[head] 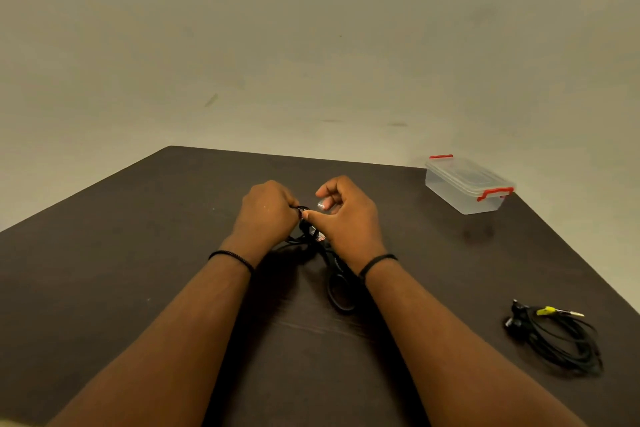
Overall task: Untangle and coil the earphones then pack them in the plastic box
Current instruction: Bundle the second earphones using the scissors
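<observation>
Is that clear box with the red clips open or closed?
Closed. The plastic box has its lid sitting flat on top, with both red clips folded down at the ends.

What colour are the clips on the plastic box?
Red. The clips on the clear plastic box show best in the head view.

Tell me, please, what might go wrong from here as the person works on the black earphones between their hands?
1. Both hands, left hand and right hand, pinch the tangled earphones close together; pulling hard could tighten the knot.
2. The plastic box appears latched, so packing needs a free hand.
3. The other earphones lie near the table edge and might get knocked off.
</observation>
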